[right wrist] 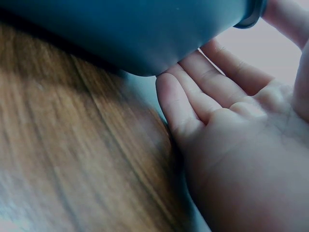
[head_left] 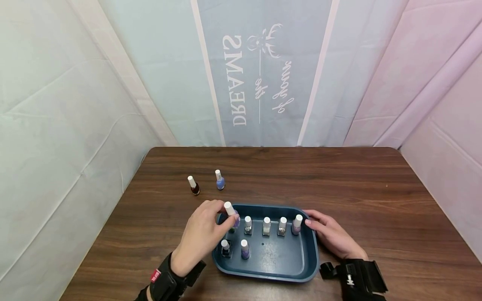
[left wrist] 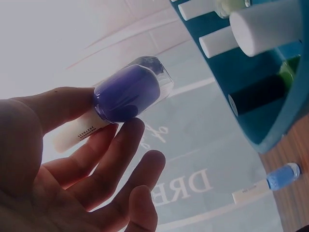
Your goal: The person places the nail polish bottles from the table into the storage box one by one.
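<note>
My left hand (head_left: 202, 228) pinches a purple nail polish bottle (left wrist: 128, 92) with a white cap between thumb and fingers. It is held above the left end of a blue tray (head_left: 271, 276). With the thumb at the rim and the fingers along the outer wall, my right hand (head_left: 335, 237) grips the tray's right end. Inside, a lilac polish bottle (head_left: 296, 225) stands near the right thumb. Several white-capped bottles stand along the back. A dark polish bottle (head_left: 226, 249) and another purple bottle (head_left: 245, 250) are at front left. A black-capped green bottle (left wrist: 263, 94) is mostly hidden in the head view.
On the brown wooden table (head_left: 376, 188), behind the tray, stand a dark red polish bottle (head_left: 193, 186) and a blue polish bottle (head_left: 220, 180). Behind the table hangs a printed cloth (head_left: 263, 83), and pale cloths hang at both sides.
</note>
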Demonstrator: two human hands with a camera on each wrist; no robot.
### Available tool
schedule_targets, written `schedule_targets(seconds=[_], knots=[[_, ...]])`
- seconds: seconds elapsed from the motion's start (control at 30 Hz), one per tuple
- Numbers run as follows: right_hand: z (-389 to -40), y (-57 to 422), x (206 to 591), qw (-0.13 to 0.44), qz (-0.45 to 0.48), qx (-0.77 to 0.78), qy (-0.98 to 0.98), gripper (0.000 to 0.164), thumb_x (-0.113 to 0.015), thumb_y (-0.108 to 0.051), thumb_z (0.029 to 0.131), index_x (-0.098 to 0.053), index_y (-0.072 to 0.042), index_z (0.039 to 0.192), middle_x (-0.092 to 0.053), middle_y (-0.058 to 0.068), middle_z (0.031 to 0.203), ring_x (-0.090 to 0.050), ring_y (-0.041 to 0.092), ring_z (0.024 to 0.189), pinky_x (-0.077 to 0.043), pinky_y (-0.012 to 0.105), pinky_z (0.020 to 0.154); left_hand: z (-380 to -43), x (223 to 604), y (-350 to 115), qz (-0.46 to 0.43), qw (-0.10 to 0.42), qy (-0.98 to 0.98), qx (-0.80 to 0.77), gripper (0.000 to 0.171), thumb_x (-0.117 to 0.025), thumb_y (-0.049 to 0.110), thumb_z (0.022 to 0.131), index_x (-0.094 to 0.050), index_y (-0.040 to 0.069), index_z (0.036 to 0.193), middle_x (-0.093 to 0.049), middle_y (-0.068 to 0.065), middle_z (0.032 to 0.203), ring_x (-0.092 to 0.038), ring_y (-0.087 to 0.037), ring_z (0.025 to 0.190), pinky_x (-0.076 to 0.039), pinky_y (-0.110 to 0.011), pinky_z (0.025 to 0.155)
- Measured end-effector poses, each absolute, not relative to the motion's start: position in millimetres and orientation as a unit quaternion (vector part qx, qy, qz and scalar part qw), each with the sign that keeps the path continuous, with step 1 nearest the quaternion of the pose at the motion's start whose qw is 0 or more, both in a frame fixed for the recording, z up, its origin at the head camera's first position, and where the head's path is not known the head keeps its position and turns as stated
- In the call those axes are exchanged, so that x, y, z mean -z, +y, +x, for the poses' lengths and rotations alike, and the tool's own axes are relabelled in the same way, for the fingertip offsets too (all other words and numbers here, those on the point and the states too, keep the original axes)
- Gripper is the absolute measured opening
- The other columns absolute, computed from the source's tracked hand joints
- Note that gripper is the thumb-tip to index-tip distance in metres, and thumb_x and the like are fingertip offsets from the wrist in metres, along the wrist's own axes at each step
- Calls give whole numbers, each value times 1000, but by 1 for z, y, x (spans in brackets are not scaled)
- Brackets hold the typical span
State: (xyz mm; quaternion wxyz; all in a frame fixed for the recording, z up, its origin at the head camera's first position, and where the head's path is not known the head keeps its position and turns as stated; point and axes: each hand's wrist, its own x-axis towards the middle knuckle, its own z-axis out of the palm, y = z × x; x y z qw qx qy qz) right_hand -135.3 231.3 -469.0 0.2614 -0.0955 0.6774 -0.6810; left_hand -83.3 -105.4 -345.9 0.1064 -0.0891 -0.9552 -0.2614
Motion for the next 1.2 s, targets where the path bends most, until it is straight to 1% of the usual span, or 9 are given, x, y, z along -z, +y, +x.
schedule_targets(seconds=[0.1, 0.27, 0.43, 0.57, 0.7, 0.9, 1.03, 1.2], knots=[[-136, 231, 469, 262, -95, 674, 684, 44, -47, -22, 101, -43, 3, 137, -60, -2, 122, -55, 6, 110, -44, 19, 93, -81, 345, -102, -99, 108, -954, 263, 16, -77, 30, 82, -64, 20, 79, -64, 7, 79, -51, -10, 78, -38, -20, 60], [-136, 231, 468, 262, -94, 668, 690, 47, -48, -23, 101, -41, 5, 138, -58, 1, 124, -54, 7, 111, -45, 20, 92, -77, 344, -96, -110, 102, -952, 268, 15, -77, 29, 81, -65, 19, 81, -64, 8, 78, -49, -10, 76, -36, -19, 59], [-135, 231, 468, 259, -97, 671, 688, 48, -48, -22, 101, -40, 6, 138, -58, 0, 123, -55, 7, 109, -46, 21, 91, -74, 346, -90, -115, 95, -952, 267, 16, -76, 31, 81, -66, 19, 82, -62, 9, 77, -46, -8, 74, -35, -18, 58], [-135, 232, 469, 260, -99, 674, 684, 46, -48, -22, 101, -42, 5, 138, -59, -1, 122, -55, 6, 109, -45, 21, 91, -72, 348, -86, -123, 96, -951, 266, 16, -76, 32, 82, -66, 19, 82, -62, 10, 75, -44, -5, 72, -35, -17, 58], [-134, 233, 470, 261, -99, 682, 676, 44, -48, -20, 101, -42, 5, 137, -60, -3, 121, -56, 5, 109, -46, 20, 91, -70, 350, -82, -135, 99, -949, 266, 17, -76, 32, 83, -65, 19, 81, -60, 12, 74, -44, -5, 73, -35, -17, 59], [-135, 233, 471, 256, -118, 690, 667, 45, -48, -18, 101, -41, 8, 136, -61, -1, 120, -57, 5, 107, -48, 22, 90, -68, 353, -77, -150, 101, -949, 258, 18, -76, 35, 82, -65, 21, 82, -59, 14, 74, -43, -4, 72, -35, -16, 60], [-136, 233, 472, 255, -121, 687, 669, 44, -48, -18, 101, -41, 8, 137, -60, -1, 121, -56, 6, 107, -48, 22, 90, -67, 356, -73, -158, 104, -949, 251, 19, -75, 37, 82, -66, 21, 83, -61, 13, 76, -44, -5, 73, -36, -17, 61], [-136, 234, 471, 262, -108, 681, 676, 44, -48, -21, 101, -43, 4, 136, -59, -1, 121, -56, 7, 108, -47, 21, 91, -66, 360, -69, -164, 100, -948, 253, 19, -75, 37, 82, -66, 20, 81, -65, 9, 77, -45, -6, 73, -36, -18, 62]])
